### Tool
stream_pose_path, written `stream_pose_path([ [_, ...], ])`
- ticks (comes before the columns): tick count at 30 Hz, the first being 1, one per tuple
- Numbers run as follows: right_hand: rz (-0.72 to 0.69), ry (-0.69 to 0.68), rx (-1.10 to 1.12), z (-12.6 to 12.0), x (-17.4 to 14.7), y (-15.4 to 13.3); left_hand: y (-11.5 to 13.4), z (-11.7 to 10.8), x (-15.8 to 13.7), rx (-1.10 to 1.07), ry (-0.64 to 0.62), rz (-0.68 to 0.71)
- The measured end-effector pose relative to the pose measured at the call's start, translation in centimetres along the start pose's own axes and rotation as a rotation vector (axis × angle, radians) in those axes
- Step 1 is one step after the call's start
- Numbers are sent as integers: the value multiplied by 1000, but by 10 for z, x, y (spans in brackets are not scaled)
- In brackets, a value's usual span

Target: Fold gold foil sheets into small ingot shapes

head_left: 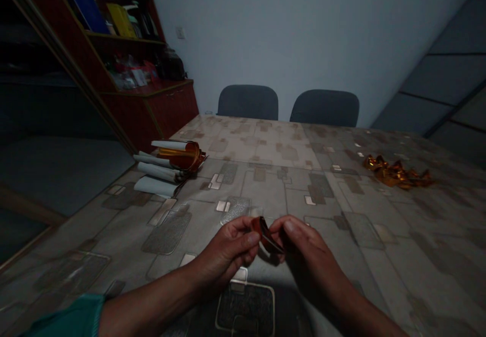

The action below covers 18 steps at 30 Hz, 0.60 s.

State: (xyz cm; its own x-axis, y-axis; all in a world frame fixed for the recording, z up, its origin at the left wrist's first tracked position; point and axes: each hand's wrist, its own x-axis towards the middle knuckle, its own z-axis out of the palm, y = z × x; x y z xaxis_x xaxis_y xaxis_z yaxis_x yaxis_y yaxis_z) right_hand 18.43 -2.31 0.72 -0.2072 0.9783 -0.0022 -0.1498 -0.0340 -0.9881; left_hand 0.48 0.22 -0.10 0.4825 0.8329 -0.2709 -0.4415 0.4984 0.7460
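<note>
Between my two hands, just above the table, is a small folded piece of shiny copper-gold foil paper, with a pale inner side. My left hand pinches its left end between thumb and fingers. My right hand has its fingers closed at the right end. Part of the paper is hidden behind the fingers. To the left lies a loose stack of curled foil paper sheets, gold on one face and whitish on the other. Over at the right sits a cluster of folded gold foil pieces.
The table has a patterned cover with rectangles. Two dark chairs, one left and one right, stand behind its far edge. A reddish wooden cabinet with bags and boxes on its shelves is at the left.
</note>
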Motion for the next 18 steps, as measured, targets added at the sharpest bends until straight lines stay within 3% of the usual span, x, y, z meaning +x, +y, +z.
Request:
stream_pose_path([
  [7, 117, -188, 71, 1, -1, 1, -2, -4, 0, 49, -156, -14],
  [18, 226, -238, 205, -2, -6, 0, 5, 0, -3, 132, -157, -90],
])
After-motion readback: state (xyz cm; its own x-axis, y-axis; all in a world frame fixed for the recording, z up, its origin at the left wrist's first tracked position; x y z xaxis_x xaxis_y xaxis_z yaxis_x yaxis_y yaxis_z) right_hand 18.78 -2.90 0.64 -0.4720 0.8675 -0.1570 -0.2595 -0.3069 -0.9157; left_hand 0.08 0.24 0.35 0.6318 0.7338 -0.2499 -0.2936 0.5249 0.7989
